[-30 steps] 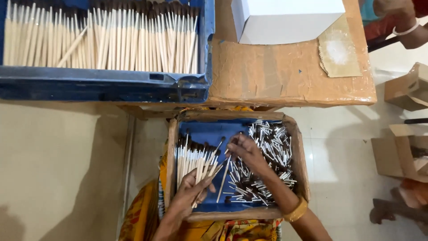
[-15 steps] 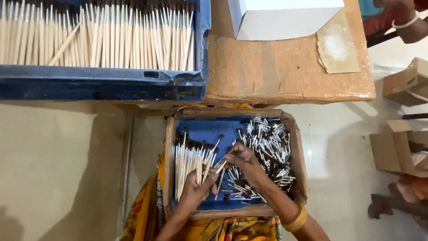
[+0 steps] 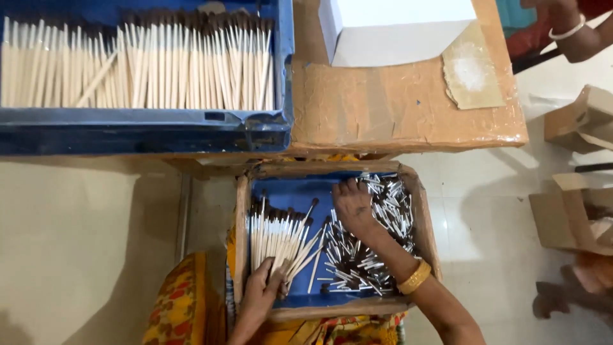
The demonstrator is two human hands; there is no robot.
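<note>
The big blue crate (image 3: 147,131) at ten o'clock holds long rows of pale sticks with dark tips, and beside it, at one o'clock, a taped cardboard surface (image 3: 396,108) carries a white box (image 3: 396,32). Below them, at six o'clock, sits the smaller cardboard tray (image 3: 241,211) with its blue lining, resting on the person's lap.

Inside the tray, the heap of short silver ferrules (image 3: 373,255) fills the right half, and the bundle of pale handles (image 3: 274,236) lies in the left half, dark tips pointing toward twelve.

The right hand (image 3: 353,204) has shifted since a second ago: it was then at the tray's middle, close to the bundle, and it now lies further up, fingers spread flat on the top edge of the ferrule heap, gripping nothing that shows. The left hand (image 3: 262,287) has stayed at the tray's seven o'clock corner, closed around the lower ends of the handles, which fan out slightly. So the right hand appears to be picking through the metal pieces for the next one.
</note>
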